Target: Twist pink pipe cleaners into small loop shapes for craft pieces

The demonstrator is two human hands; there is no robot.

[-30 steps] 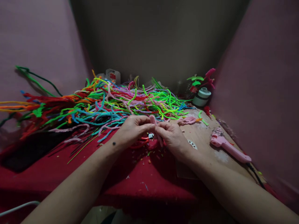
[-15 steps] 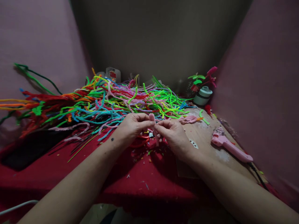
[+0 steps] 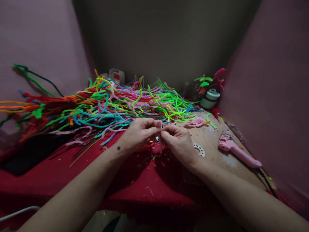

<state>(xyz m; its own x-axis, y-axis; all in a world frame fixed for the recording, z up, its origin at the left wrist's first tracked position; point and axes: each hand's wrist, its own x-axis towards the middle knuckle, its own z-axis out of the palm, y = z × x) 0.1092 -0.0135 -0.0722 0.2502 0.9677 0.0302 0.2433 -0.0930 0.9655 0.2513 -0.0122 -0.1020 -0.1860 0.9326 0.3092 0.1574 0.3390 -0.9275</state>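
Note:
Between my hands is a pink fuzzy stem piece (image 3: 161, 146), its upper end poking up between the fingertips and its lower end hanging down. My left hand (image 3: 142, 130) pinches it near the top from the left. From the right, my right hand (image 3: 177, 138) is closed at the same piece, thumb and forefinger pressed together. The fingertips of both hands almost touch. Behind them lies a large heap of coloured fuzzy stems (image 3: 145, 103), in green, pink, blue, red and orange.
A pink glue gun (image 3: 238, 154) lies on a tan board (image 3: 227, 164) at the right, near a white ring with holes (image 3: 202, 151). Behind stands a pale jar (image 3: 210, 100). A dark flat object (image 3: 31, 154) is at left on the red cloth (image 3: 149, 190).
Both hands have shifted slightly, the right one a little, uncovering more of the white ring. The pink piece's top now looks shorter and bent. Both hands keep their pinch.

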